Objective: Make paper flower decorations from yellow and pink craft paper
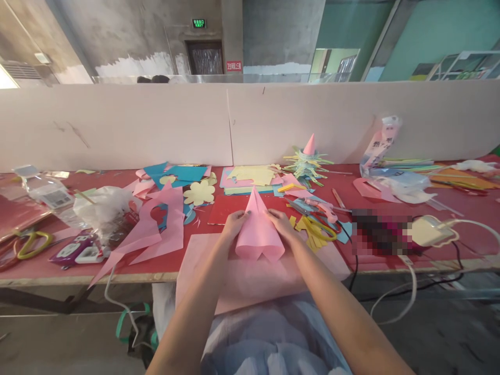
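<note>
A pink sheet of paper (258, 235) is folded with both sides curled inward, coming to a point at the far end and rolling open toward me. My left hand (235, 224) grips its left edge, thumb on top. On the opposite edge, my right hand (282, 225) pinches the paper in the same way. What the fingers do beneath the paper is hidden. Under it lies a larger pink sheet (199, 271) that hangs over the table's front edge. Just beyond the hands is a red flat piece (222, 208).
A pink-tipped paper cone with fringed tiers (308, 159) stands at the back. Yellow-handled scissors (322, 229) and a pink glue gun (326, 209) lie to the right. On the left are pink offcuts (172, 224), a yellow paper flower (199, 193), a plastic bag (103, 211) and other scissors (35, 244).
</note>
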`<state>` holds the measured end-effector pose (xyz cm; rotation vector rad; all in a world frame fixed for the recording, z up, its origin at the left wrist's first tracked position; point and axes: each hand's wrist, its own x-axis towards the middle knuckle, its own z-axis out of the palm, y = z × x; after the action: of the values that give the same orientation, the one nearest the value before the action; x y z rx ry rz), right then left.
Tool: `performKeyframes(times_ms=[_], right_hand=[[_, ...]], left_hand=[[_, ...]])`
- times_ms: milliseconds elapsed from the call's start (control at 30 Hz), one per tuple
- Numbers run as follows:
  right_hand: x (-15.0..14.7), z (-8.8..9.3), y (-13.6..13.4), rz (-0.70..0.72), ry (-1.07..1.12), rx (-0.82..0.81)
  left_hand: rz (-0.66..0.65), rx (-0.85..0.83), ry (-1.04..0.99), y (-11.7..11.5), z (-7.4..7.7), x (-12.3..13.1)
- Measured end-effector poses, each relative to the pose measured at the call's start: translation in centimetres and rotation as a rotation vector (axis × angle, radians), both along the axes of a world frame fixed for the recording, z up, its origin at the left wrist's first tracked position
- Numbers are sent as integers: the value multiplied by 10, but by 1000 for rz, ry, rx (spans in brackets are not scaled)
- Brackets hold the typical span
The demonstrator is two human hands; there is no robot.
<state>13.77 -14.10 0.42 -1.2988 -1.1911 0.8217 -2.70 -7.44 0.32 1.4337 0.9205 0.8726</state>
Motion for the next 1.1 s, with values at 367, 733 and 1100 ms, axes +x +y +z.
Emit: performKeyframes(times_ms=[367, 733, 1100], right_hand=[[1, 0, 1, 7, 56, -36], [11, -3, 4, -81, 75, -57], [10, 0, 4, -94, 77, -31]], left_hand=[[69, 0, -19, 5, -6, 1], [87, 6, -31, 7, -10, 4], [74, -28, -60, 8, -11, 2]])
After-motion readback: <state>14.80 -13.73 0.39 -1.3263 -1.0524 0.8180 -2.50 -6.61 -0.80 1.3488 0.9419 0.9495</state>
